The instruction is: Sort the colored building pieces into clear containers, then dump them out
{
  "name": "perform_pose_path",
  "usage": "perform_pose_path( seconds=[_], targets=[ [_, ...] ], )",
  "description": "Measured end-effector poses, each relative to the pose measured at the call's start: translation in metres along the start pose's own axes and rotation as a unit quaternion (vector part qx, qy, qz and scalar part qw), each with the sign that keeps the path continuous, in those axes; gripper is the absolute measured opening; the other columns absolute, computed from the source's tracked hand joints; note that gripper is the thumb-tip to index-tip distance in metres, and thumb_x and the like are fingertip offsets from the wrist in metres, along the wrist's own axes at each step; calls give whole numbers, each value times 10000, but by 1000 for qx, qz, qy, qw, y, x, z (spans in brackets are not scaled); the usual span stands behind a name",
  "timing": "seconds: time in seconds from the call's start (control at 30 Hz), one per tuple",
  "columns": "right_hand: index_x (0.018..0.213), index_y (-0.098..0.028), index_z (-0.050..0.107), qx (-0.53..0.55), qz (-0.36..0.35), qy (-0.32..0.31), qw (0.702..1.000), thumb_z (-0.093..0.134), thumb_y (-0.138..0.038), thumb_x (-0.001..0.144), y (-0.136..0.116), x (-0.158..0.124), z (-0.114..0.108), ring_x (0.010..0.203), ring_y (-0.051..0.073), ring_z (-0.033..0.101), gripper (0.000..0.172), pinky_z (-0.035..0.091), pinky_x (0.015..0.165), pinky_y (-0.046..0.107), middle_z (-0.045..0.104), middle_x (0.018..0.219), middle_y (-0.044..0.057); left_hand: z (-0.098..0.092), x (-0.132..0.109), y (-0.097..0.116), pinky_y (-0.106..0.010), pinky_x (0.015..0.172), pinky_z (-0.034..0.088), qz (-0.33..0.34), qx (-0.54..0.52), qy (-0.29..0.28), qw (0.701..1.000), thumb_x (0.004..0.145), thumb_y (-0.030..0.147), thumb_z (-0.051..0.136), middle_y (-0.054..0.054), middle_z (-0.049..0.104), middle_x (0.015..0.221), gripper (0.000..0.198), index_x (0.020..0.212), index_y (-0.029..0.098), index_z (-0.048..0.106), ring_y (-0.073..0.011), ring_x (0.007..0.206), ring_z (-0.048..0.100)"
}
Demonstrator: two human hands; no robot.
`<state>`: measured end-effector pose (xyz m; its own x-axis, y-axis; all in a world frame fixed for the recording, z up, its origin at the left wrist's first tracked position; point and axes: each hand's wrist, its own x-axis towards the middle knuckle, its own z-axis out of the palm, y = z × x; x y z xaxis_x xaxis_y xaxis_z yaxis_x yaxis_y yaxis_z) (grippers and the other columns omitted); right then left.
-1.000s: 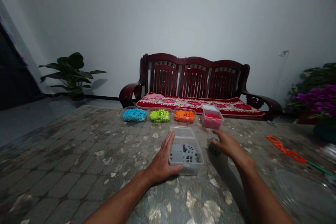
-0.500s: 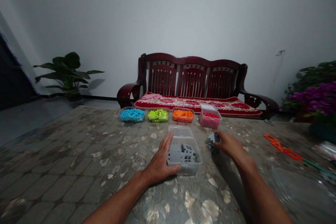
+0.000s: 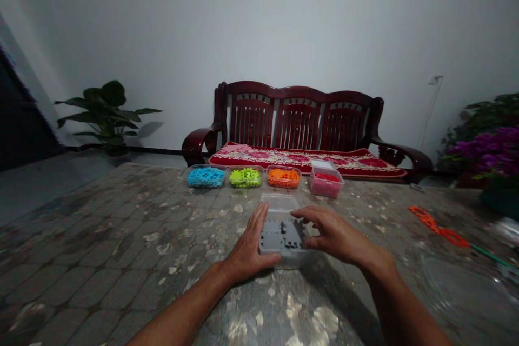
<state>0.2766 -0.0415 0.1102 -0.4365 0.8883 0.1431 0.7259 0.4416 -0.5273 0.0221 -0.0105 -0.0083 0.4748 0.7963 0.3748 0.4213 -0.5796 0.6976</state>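
Note:
A clear plastic box [image 3: 290, 259] of grey interlocking building pieces [image 3: 272, 239] stands in front of me, its hinged lid [image 3: 279, 203] folded back behind it. My left hand [image 3: 250, 243] grips the box's left side, fingers along the rim and thumb across the front corner. Over the right side of the box is my right hand [image 3: 330, 231]. Its thumb and fingers are apart, at the edge of the grey pieces lying near the top. Part of the box's right wall is hidden behind that hand.
Along the table's far side stand boxes of blue pieces [image 3: 206, 177], green pieces [image 3: 245, 177], orange pieces [image 3: 283, 177] and red pieces [image 3: 325, 186]. An orange chain-like shape on a green stick [image 3: 440, 230] and a clear plastic container [image 3: 466, 286] lie at right. A wooden bench [image 3: 298, 119] stands behind.
My right hand has moved left from beside the box to over it, bringing the grey pieces it held. These now lie among the others in the box. My left hand stays put.

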Motion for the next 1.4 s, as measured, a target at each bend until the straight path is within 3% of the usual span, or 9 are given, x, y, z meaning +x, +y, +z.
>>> perform_pose_path(
  seconds=[0.27,0.43,0.6,0.73,0.9,1.03,1.17,1.27,1.4],
  targets=[
    [1206,-218,706,0,50,87,995,630,-215,861,28,3,-9,1027,250,711,352,547,929,425,753,1173,96,0,1,0,-586,1276,130,-2,11,-1,1000,706,246,805,-140,87,1708,1200,1629,230,38,-359,1572,94],
    [1248,-203,696,-70,128,114,983,624,-265,864,57,5,-10,1088,281,698,396,522,968,416,740,1213,116,-1,0,-1,-576,1277,143,5,9,-2,1000,709,258,812,-141,89,1709,1203,1631,227,40,-367,1570,100],
    [1320,-146,637,-169,315,38,933,681,-347,824,90,3,-5,1227,388,625,537,485,989,478,674,1319,211,-1,0,-1,-586,1273,140,4,7,0,1000,708,259,819,-145,86,1709,1213,1631,236,33,-370,1571,90],
    [1284,-178,639,-185,352,-5,917,707,-370,781,97,3,0,1173,380,655,543,502,910,447,700,1273,192,-1,1,-1,-593,1269,140,7,7,-2,1000,703,253,823,-154,84,1708,1221,1630,235,28,-371,1571,94],
    [1163,-190,693,-217,345,12,913,675,-265,771,96,4,2,1125,348,682,400,508,864,398,733,1204,166,-1,0,0,-585,1272,140,4,8,-1,1000,710,255,813,-148,81,1710,1203,1630,230,39,-368,1572,85],
    [1259,-194,667,-169,283,89,940,686,-254,764,90,4,-1,1107,329,690,499,526,889,400,731,1220,148,-1,0,-1,-581,1274,136,4,7,-3,1000,701,258,820,-154,77,1709,1214,1629,221,38,-360,1573,90],
    [1299,-205,637,-34,134,154,978,686,-266,764,59,7,-4,1009,261,713,540,545,909,392,723,1233,112,0,0,-2,-581,1275,124,7,9,-1,1000,701,258,821,-157,76,1708,1214,1627,220,37,-353,1575,84],
    [1283,-226,642,29,63,190,979,696,-274,756,26,12,0,944,237,711,531,560,882,399,731,1202,89,0,0,-1,-583,1274,133,2,6,-1,1000,712,263,811,-147,80,1709,1205,1628,231,28,-356,1574,88],
    [1249,-230,662,69,6,184,980,700,-257,760,-2,21,23,1000,247,691,491,550,919,420,738,1171,82,0,-1,1,-592,1270,144,-3,-3,-1,1000,719,263,805,-138,71,1712,1210,1627,245,6,-355,1573,90]
  ],
)
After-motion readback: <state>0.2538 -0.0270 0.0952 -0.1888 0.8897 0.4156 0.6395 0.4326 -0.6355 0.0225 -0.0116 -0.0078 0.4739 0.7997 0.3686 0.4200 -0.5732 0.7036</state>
